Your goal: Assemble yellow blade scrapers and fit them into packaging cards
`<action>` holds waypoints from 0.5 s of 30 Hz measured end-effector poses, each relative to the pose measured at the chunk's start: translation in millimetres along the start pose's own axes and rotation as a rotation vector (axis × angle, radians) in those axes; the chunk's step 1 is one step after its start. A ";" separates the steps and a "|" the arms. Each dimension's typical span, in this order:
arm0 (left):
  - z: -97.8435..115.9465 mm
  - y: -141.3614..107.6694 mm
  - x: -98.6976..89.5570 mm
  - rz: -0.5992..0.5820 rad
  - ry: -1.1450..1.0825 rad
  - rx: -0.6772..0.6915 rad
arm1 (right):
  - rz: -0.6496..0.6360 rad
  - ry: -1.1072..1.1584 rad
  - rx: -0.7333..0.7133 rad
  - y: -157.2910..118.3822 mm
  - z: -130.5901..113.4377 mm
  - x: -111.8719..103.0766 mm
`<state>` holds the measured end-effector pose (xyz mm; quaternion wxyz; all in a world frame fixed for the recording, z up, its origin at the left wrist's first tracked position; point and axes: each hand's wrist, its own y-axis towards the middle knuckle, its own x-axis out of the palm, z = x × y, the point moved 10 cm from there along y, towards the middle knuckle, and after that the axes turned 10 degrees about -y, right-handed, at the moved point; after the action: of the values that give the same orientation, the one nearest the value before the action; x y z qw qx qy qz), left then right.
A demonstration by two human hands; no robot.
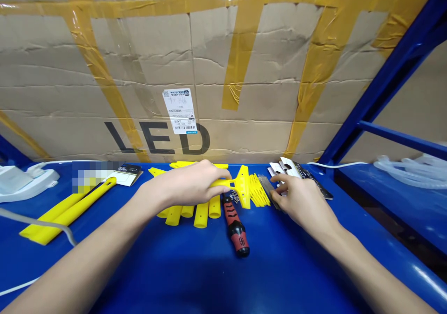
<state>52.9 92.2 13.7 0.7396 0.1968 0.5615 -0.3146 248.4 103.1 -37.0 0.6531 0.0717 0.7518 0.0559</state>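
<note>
My left hand [199,183] is closed on the narrow neck of a yellow scraper head [243,187], which points right with its wide edge upright. Curled at the right side of a stack of thin grey metal blades [267,188] is my right hand [303,200], thumb and fingertips touching them. Whether a blade is lifted does not show clearly. Several flat yellow plastic pieces [257,191] lie in a row between the scraper head and the blades. Under my left hand are several yellow tube handles [201,216]. A red and black screwdriver [236,230] lies below the scraper head, its tip hidden.
Black and white cards [307,174] lie behind my right hand. Two long yellow handles [70,214] with a card rest at left, near a white power strip [31,183] and cables. A large taped carton [244,132] stands behind. Blue shelf posts [380,76] rise at right.
</note>
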 end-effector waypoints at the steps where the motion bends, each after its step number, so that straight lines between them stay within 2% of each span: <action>1: -0.4 -0.2 -0.1 0.000 0.002 -0.003 | 0.008 -0.020 -0.003 0.3 0.6 -0.4; 6: 0.4 -0.8 0.0 -0.004 0.006 -0.004 | 0.001 -0.089 -0.054 0.2 -2.0 4.2; 12: 3.5 -1.2 -2.1 0.005 -0.004 0.003 | 0.010 -0.100 -0.039 0.2 -0.9 2.8; 15: 4.0 -1.5 -2.3 -0.004 -0.002 -0.013 | 0.058 -0.129 -0.045 -1.3 -1.8 -2.2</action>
<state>54.3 89.1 17.1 0.7408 0.1905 0.5631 -0.3128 246.8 101.4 -34.8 0.6996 0.0824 0.7044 0.0871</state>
